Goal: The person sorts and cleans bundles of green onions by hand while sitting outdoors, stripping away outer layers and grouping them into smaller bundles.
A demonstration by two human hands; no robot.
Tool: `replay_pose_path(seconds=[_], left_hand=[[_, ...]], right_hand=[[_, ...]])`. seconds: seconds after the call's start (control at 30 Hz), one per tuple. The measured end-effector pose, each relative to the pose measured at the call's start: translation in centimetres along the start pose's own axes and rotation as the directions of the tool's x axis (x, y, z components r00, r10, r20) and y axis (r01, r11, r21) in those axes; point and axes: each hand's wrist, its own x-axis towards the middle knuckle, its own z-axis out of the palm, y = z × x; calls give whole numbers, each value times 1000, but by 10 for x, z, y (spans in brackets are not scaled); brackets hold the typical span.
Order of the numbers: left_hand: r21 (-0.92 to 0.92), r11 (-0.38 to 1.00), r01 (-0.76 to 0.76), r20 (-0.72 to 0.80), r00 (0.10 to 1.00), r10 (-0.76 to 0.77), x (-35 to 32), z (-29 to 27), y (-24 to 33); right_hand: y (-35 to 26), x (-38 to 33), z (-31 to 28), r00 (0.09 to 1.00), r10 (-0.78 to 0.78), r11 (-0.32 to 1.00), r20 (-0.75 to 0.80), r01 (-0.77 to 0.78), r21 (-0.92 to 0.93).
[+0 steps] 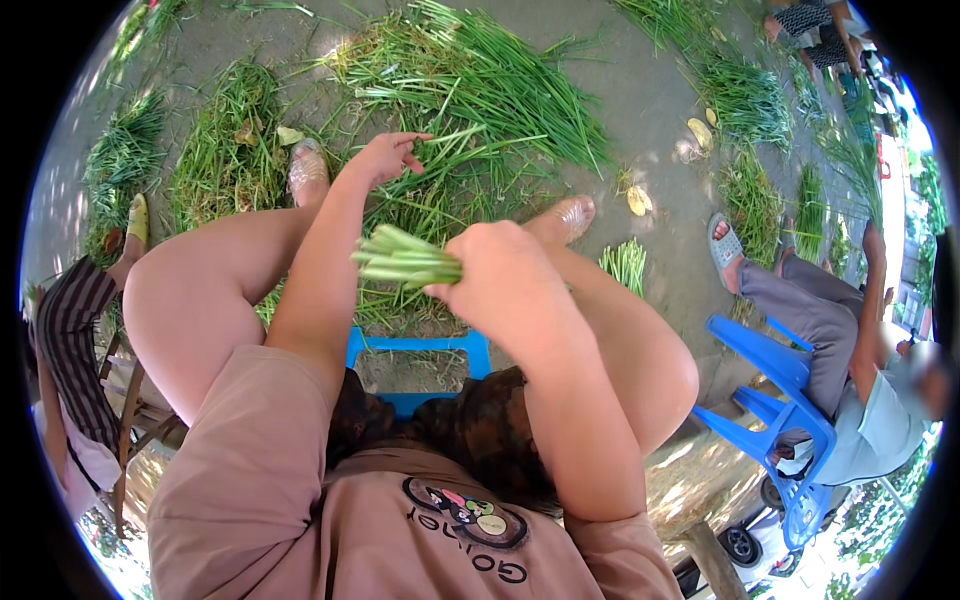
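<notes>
My right hand (pixel 505 275) is closed round a small bundle of green stalks (pixel 405 256), held above my lap with the pale cut ends pointing left. Farther forward, my left hand (pixel 385 160) reaches over the loose greens on the ground, its fingers apart. A single pale stalk (pixel 460 135) lies just by its fingertips; no grip on it can be made out. Beyond that hand spreads a large heap of long green stalks (pixel 500 85). Looser, tangled greens (pixel 420 205) lie between my feet.
A tangled pile of greens (pixel 230 150) lies to the left, and a short upright bunch (pixel 625 265) stands by my right foot. More piles (pixel 740 95) lie at the right. A person on a blue plastic chair (pixel 780 400) sits there; another person's striped trousers (pixel 75 350) show at left.
</notes>
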Motion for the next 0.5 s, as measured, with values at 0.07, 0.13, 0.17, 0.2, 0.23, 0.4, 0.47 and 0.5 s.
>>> replay_pose_path(seconds=[0.07, 0.13, 0.17, 0.2, 0.23, 0.4, 0.47, 0.5], left_hand=[[-69, 998, -14, 22, 1000, 15, -21, -20, 28], [-24, 1000, 9, 87, 996, -7, -44, -34, 69], [-14, 1000, 14, 116, 993, -12, -50, -38, 78], [-4, 1000, 19, 145, 989, -18, -52, -40, 81], [6, 1000, -9, 226, 974, 7, -52, -39, 79], [201, 973, 117, 641, 735, -221, -69, 15, 55], [250, 933, 258, 732, 581, -357, -73, 46, 8], [342, 856, 388, 673, 535, -511, -76, 58, -20]], right_hand=[[2, -5, -15, 999, 29, 1000, -45, -29, -7], [8, -17, -30, 986, 90, 995, -142, -82, 58], [12, -19, -37, 978, 150, 986, -142, -137, 98], [17, -17, -44, 968, 210, 972, -141, -191, 137], [26, -16, -47, 958, 230, 958, -174, -191, 213], [34, -13, -72, 886, 204, 976, -417, -150, 157], [41, -15, -77, 861, 195, 979, -471, -141, 147], [43, -16, -79, 854, 184, 981, -486, -134, 137]])
